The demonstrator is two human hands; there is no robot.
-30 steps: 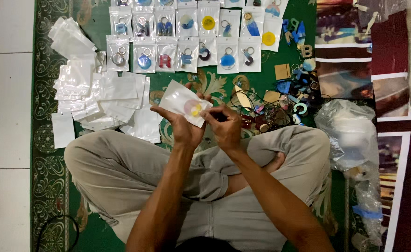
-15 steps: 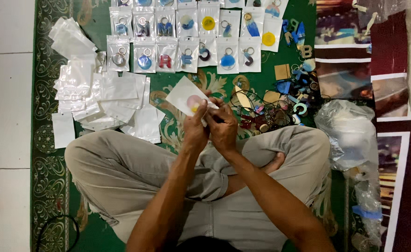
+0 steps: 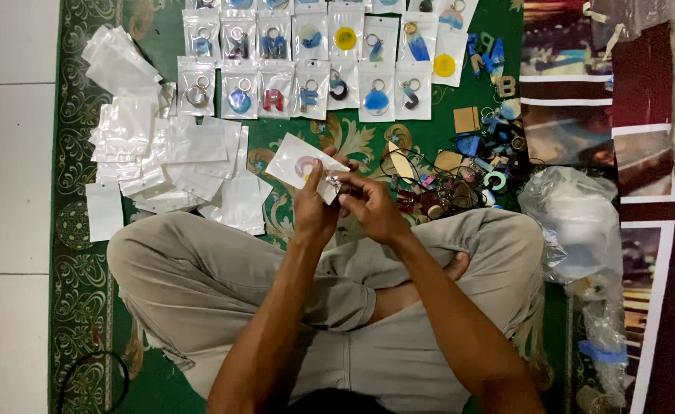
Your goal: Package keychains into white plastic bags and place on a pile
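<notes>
I sit cross-legged on a green patterned rug [image 3: 153, 31]. My left hand [image 3: 314, 205] grips a small clear plastic pouch [image 3: 300, 162] holding a pastel ring-shaped keychain. My right hand [image 3: 372, 205] pinches the pouch's near edge, where a metal key ring shows. Both hands meet above my knees. Rows of filled pouches [image 3: 314, 69] with coloured keychains lie ahead of me. A heap of empty pouches [image 3: 161, 153] lies to my left.
Loose keychains and letter charms [image 3: 460, 169] are piled to the right of my hands. A crumpled clear plastic bag [image 3: 575, 222] sits by my right knee. Printed posters [image 3: 644, 153] line the right side. White floor tiles [image 3: 8, 153] border the rug on the left.
The pouch has tilted and shifted slightly left as my hands drew closer together. My right fingers have moved onto the pouch's near edge.
</notes>
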